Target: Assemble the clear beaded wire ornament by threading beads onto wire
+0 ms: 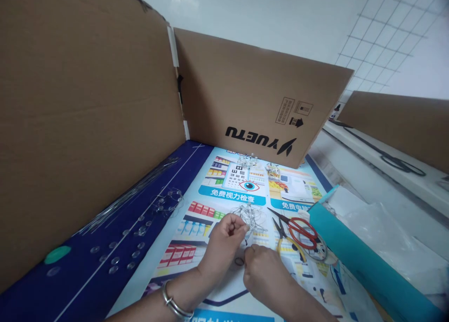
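Note:
My left hand [227, 235], with a silver bangle on its wrist, is closed in a pinch on what looks like thin wire. Just beyond its fingertips lies a tangle of fine wire with clear beads [249, 214]. Close by on the right, my right hand [264, 271] is curled into a fist, and whatever it grips is hidden. A small dark ring [239, 261] shows between the two hands. To the right are red-handled scissors [303, 233] and pliers with yellow handles [291, 245], which overlap each other.
Loose clear beads [136, 254], straight wires [129, 195] and a green disc [58, 255] lie on the blue strip at left. More beaded wire [248, 161] sits at the back. Cardboard panels [245, 97] wall the left and rear. A teal box [372, 256] holding clear plastic stands right.

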The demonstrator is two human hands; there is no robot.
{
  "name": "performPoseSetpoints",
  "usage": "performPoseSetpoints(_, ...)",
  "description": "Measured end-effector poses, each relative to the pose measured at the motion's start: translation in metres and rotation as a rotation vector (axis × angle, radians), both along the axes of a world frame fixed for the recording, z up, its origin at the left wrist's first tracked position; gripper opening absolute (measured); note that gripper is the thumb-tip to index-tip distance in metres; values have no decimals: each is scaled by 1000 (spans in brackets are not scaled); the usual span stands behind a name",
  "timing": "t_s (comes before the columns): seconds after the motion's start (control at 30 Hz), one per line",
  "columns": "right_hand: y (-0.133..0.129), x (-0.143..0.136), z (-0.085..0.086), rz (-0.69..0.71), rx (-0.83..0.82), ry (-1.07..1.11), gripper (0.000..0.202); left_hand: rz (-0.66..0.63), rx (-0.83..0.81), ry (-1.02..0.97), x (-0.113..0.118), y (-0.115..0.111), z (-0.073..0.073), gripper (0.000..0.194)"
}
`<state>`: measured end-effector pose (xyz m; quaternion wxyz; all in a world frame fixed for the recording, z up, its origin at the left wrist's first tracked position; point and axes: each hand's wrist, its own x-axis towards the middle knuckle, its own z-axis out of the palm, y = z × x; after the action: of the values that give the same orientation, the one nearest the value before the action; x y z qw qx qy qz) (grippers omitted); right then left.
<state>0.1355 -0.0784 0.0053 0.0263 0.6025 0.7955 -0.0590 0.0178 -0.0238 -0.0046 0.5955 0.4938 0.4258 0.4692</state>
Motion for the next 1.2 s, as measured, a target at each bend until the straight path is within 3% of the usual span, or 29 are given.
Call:
performPoseSetpoints(0.27, 0, 21, 6, -50, 5, 237, 14, -1, 10, -16, -1, 1, -1, 10)
performPoseSetpoints(0.57, -1, -13, 1, 243, 94, -155, 10, 10, 20, -24, 0, 1, -3, 8)
performPoseSetpoints(0.8, 8, -20, -15, 278, 237, -219, 11, 25, 2, -60, 0, 2, -5, 9)
performPoseSetpoints(0.9, 11, -7, -13, 229, 243, -105, 13, 30, 6, -48, -1, 4, -3, 8)
performPoseSetpoints(1.03, 11, 11, 7, 60, 246, 69, 13, 20, 19, -36, -2, 5, 0, 8)
performPoseSetpoints(1.2, 21, 22, 18, 15, 459, 89, 15, 3, 24, -23, -1, 4, -1, 8)
